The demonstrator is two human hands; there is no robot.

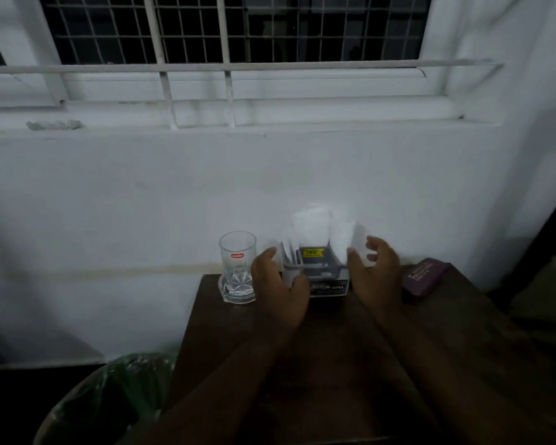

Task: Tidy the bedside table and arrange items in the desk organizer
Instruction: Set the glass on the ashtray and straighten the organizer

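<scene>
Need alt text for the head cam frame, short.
Two bare hands, left hand and right hand, flank a white desk organizer stuffed with white papers at the back of a dark wooden table. An empty glass stands left of it, a purple case right, under a barred window.

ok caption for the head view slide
Both hands flank a grey paper-filled desk organizer beside a clear drinking glass.

A dim home bedroom: dark wooden bedside table under a barred window, lined bin alongside.
</scene>
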